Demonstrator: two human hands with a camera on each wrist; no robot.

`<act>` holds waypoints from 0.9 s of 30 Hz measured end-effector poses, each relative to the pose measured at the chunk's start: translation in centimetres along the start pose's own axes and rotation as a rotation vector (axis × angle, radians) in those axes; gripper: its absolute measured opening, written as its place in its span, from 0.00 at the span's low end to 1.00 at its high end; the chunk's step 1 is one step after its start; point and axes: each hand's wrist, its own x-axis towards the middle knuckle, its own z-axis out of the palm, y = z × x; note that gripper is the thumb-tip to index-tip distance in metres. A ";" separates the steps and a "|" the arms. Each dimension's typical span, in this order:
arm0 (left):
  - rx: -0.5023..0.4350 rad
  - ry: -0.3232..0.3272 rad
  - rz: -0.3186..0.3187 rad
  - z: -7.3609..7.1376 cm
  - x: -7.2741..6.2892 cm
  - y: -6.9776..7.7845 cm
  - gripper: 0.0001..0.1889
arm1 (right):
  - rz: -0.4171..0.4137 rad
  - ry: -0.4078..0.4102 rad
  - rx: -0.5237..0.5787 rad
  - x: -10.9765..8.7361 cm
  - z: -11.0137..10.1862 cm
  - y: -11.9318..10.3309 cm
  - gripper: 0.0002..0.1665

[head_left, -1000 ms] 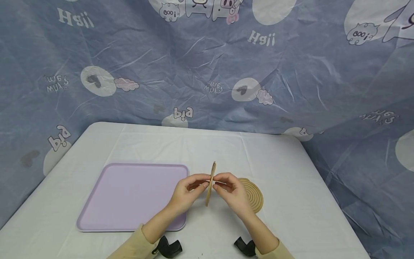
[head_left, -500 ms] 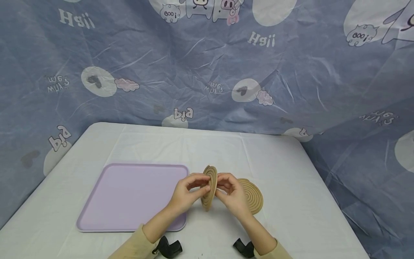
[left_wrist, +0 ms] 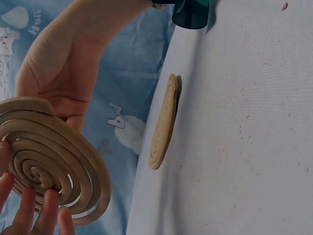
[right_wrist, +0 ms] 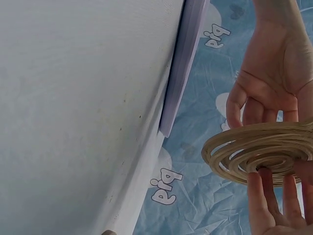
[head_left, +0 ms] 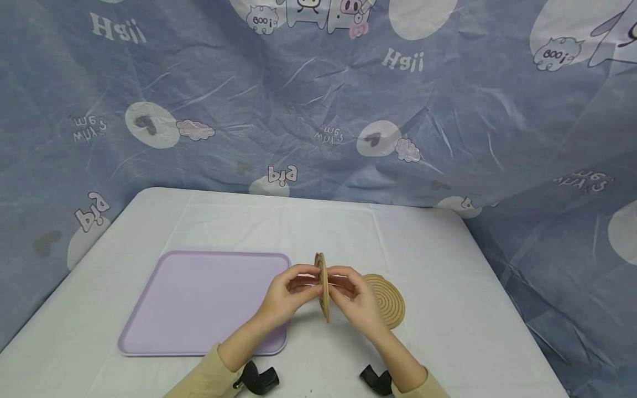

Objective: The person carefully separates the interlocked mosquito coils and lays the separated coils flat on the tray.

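A tan spiral mosquito coil is held on edge above the table, between both hands. My left hand pinches it from the left with thumb and fingertips, and my right hand grips the opposite face. In the left wrist view gaps show between the rings of the held coil; it appears tilted in the right wrist view, fingers on both faces of the coil. Another mosquito coil lies flat on the table, partly hidden behind my right hand.
A lilac tray lies on the white-covered table, left of the hands. Black wrist-worn pieces hang near both cuffs. Small crumbs dot the cloth in the wrist views. A patterned blue curtain stands behind the table.
The held coil has turned between the fingers: edge-on first, then its face toward the left, now nearly edge-on again. Both hands stay in almost the same place. Tray and lying coil have not moved.
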 end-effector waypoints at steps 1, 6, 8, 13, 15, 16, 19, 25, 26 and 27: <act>-0.001 -0.002 0.005 0.0 0.0 0.0 0.17 | -0.014 -0.006 0.000 0.0 0.0 0.0 0.18; 0.000 -0.013 0.035 0.1 0.0 0.0 0.17 | -0.103 -0.049 0.032 0.1 -0.2 0.2 0.19; 0.003 -0.017 0.051 0.1 -0.1 0.1 0.16 | -0.132 -0.076 0.047 0.2 -0.2 0.2 0.20; 0.008 -0.027 0.095 0.2 -0.1 0.3 0.15 | -0.177 -0.143 0.059 0.2 -0.4 0.1 0.22; 0.011 -0.031 0.098 0.2 -0.1 0.2 0.15 | -0.196 -0.157 0.052 0.3 -0.5 0.0 0.23; 0.012 -0.036 0.099 0.2 -0.1 0.2 0.15 | -0.206 -0.160 0.047 0.3 -0.6 0.0 0.23; 0.004 -0.049 0.084 0.2 -0.1 0.1 0.15 | -0.222 -0.168 0.035 0.3 -0.7 -0.1 0.24; -0.041 -0.069 0.065 0.1 0.0 0.1 0.15 | -0.193 -0.206 0.040 0.3 -0.9 -0.1 0.26; -0.048 -0.071 0.063 0.0 0.0 0.1 0.15 | -0.185 -0.210 0.042 0.3 -0.9 0.0 0.26; -0.056 -0.072 0.061 0.0 0.0 0.1 0.15 | -0.181 -0.211 0.041 0.3 -0.9 0.0 0.26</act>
